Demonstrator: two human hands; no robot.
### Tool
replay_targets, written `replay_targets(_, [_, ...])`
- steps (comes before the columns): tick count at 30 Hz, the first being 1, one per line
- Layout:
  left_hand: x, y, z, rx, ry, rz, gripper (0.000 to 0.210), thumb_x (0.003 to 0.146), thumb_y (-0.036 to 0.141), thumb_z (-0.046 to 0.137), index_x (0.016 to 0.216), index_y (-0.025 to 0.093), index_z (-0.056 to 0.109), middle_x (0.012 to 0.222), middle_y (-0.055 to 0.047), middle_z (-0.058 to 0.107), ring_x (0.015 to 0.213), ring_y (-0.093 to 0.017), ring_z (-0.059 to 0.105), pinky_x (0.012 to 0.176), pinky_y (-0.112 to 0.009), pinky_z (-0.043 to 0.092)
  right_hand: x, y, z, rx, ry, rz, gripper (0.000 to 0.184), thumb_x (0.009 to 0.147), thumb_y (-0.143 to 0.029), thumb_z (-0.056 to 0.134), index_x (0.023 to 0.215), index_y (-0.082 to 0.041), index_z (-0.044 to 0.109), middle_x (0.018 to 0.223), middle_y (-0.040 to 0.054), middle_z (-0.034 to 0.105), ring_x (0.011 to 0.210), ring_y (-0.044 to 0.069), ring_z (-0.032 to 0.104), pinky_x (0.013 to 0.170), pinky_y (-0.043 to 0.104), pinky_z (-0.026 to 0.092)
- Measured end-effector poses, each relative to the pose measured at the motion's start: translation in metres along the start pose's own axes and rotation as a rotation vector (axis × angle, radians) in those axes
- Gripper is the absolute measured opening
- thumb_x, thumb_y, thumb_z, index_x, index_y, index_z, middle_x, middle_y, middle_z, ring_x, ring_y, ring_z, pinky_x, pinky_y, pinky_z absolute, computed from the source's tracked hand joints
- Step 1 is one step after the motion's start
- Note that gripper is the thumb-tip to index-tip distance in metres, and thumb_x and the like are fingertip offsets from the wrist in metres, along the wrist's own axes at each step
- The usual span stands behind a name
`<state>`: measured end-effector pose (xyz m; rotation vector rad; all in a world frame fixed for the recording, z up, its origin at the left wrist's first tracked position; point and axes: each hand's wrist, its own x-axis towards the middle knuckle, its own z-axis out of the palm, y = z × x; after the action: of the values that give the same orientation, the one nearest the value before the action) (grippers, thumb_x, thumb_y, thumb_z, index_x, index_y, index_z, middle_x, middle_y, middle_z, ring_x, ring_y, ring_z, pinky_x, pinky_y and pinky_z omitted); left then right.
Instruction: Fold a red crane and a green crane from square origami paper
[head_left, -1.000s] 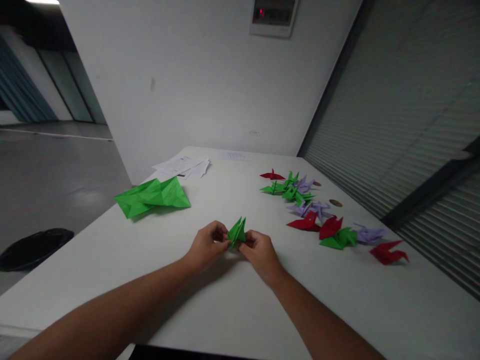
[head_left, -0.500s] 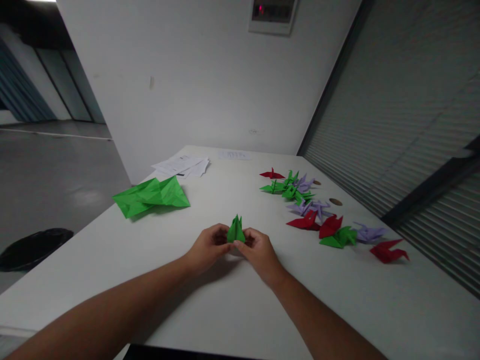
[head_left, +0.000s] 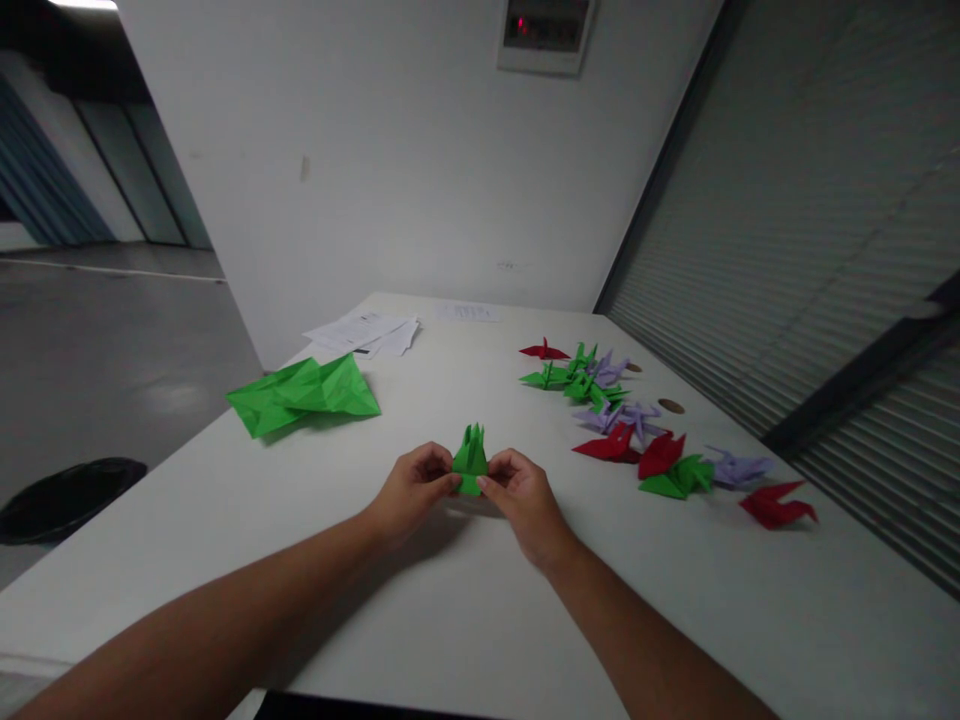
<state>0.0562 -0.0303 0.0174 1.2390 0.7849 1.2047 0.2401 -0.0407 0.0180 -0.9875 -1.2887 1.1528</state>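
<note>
Between my two hands is a small piece of folded green origami paper (head_left: 470,462), its narrow points upward and a flat flap at the bottom. My left hand (head_left: 416,488) pinches its left edge between thumb and fingers. On the other side, my right hand (head_left: 523,497) grips the right edge the same way. Both hands are just above the white table (head_left: 420,610). The fingertips behind the paper are partly hidden.
Creased green paper sheets (head_left: 304,397) lie at the left, with printed papers (head_left: 364,332) behind them. Several folded cranes in green, purple and red, including a red crane (head_left: 778,505), spread along the right. A black bin (head_left: 71,497) stands beyond the left edge.
My thumbs have moved apart, from the middle of the paper toward its two sides. A flat green flap now shows at the bottom of the folded paper, and its points are slightly more spread.
</note>
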Motion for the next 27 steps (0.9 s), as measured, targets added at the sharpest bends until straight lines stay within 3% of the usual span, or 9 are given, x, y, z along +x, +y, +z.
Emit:
replay_targets(7, [-0.0003,-0.0014,-0.0018,-0.043,-0.030,-0.019,0.028,0.072,0.034,0.085,0.078,0.016,0.065,0.070,0.000,0.067,0.066,-0.014,0.063,0.066,-0.026,0.049,-0.0004,0.0001,-0.0002,0.052,-0.079,-0.005,0.019,0.075,-0.034,0.079,0.084,-0.022,0.067,0.081,0.0001,0.065,0.076,0.017,0.061,0.071,0.029,0.050])
replay_targets(13, [-0.0001,-0.0030,-0.0009,-0.112,-0.017,-0.043,0.026,0.070,0.034,0.086,0.079,0.016,0.069,0.073,-0.002,0.071,0.068,-0.016,0.065,0.068,-0.029,0.052,0.0005,0.0003,-0.0041,-0.006,-0.074,-0.114,0.002,0.076,-0.024,0.073,0.078,-0.023,0.074,0.090,0.0020,0.067,0.083,0.018,0.062,0.074,0.029,0.049])
replay_targets(20, [-0.0030,-0.0005,-0.0022,-0.037,-0.004,-0.041,0.022,0.076,0.035,0.082,0.079,0.015,0.073,0.074,-0.002,0.069,0.071,-0.015,0.063,0.069,-0.027,0.050,-0.0016,-0.0031,-0.0063,-0.068,-0.054,-0.154,0.010,0.079,-0.023,0.069,0.077,-0.024,0.079,0.093,0.0050,0.066,0.090,0.021,0.063,0.078,0.032,0.050])
replay_targets(27, [0.0007,-0.0021,-0.0011,0.010,-0.024,0.027,0.034,0.068,0.035,0.089,0.080,0.015,0.065,0.073,0.000,0.066,0.066,-0.012,0.060,0.063,-0.025,0.046,-0.0015,-0.0039,-0.0055,-0.117,-0.106,-0.176,0.011,0.078,-0.032,0.076,0.081,-0.022,0.073,0.088,0.0044,0.066,0.085,0.021,0.063,0.075,0.033,0.053])
